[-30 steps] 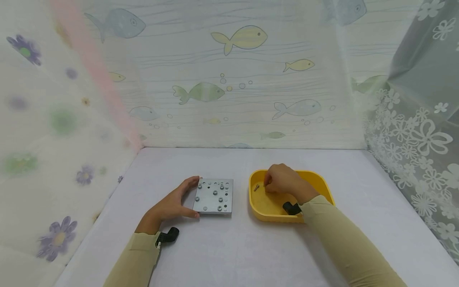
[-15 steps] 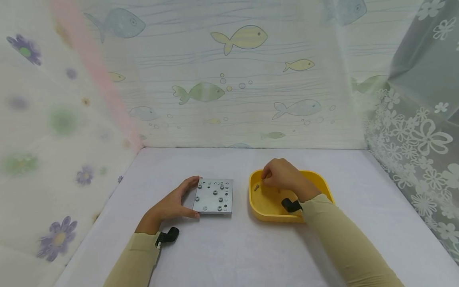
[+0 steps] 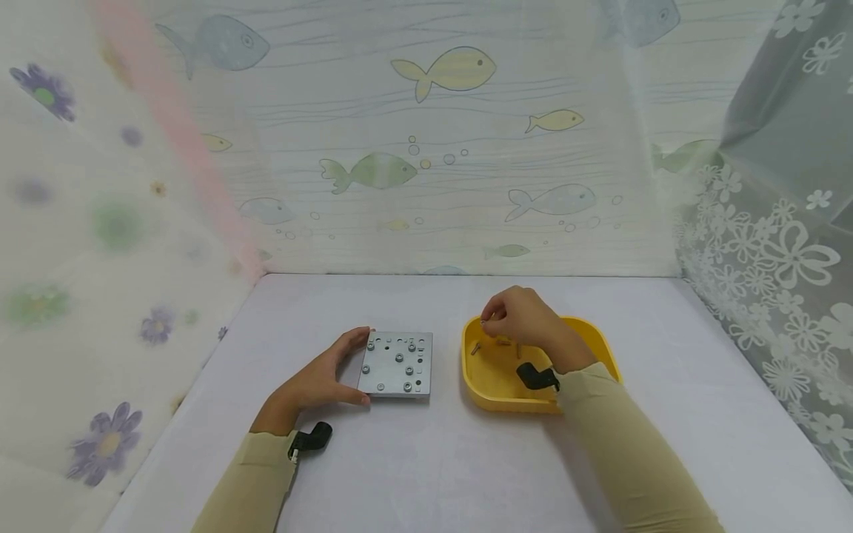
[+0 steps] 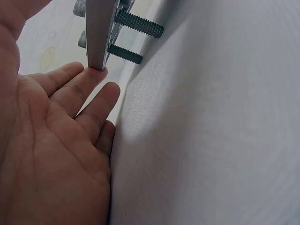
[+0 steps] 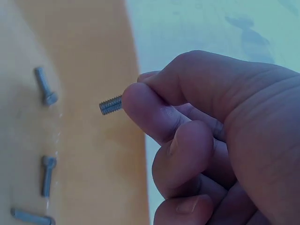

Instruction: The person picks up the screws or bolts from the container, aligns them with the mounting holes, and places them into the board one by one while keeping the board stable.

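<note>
A square grey metal plate (image 3: pixel 397 364) with holes and several screws in it lies on the white table. My left hand (image 3: pixel 318 379) holds its left edge, thumb at the near corner, fingers at the far one. In the left wrist view the plate's edge (image 4: pixel 97 33) rests against my fingertips, with screw shanks (image 4: pixel 138 24) poking out beneath it. My right hand (image 3: pixel 516 317) hovers over the yellow tray (image 3: pixel 603 348) and pinches a small screw (image 5: pixel 110 105) between thumb and forefinger. Loose screws (image 3: pixel 476 347) (image 5: pixel 45 86) lie in the tray.
Patterned curtains with fish and flowers close the table in at the back, left and right. Black wrist-camera mounts (image 3: pixel 312 440) (image 3: pixel 535 377) sit at both sleeves. White tabletop (image 3: pixel 440 459) stretches in front of the plate and tray.
My right hand has risen out of the tray and shifted slightly left and back, with a screw pinched in it. The left hand and plate have stayed put.
</note>
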A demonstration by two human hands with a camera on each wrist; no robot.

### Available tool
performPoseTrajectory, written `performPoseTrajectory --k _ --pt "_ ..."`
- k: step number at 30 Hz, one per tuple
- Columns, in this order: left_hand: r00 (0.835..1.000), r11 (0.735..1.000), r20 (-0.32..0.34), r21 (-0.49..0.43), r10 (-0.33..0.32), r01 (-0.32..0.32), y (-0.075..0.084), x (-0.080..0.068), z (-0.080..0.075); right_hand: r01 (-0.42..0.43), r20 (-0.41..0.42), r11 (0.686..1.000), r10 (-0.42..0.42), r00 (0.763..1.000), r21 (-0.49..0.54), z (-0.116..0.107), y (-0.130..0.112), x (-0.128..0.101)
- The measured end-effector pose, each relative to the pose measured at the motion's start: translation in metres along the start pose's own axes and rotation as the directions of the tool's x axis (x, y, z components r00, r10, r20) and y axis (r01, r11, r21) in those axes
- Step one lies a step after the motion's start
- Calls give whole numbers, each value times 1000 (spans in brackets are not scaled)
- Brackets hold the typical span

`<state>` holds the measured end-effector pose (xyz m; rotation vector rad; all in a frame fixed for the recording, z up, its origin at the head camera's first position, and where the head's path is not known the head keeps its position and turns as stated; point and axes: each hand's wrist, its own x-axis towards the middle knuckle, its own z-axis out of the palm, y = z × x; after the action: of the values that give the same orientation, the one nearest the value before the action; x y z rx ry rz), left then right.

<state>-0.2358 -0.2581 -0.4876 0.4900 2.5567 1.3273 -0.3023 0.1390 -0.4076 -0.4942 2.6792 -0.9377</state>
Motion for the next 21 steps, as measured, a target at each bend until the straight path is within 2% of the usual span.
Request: performPoseTrajectory --k 11,17,21 --pt "1000 1000 4 6 4 -4 1 0 0 14 -57 995 -8 998 101 0 -7 -4" --pt "1000 1000 5 -1 -1 1 4 -1 -2 45 -73 985 -33 997 167 7 -14 -11" --pt "1000 1000 9 -3 1 -1 4 -1 -2 78 -99 982 -62 993 171 11 -19 -14"
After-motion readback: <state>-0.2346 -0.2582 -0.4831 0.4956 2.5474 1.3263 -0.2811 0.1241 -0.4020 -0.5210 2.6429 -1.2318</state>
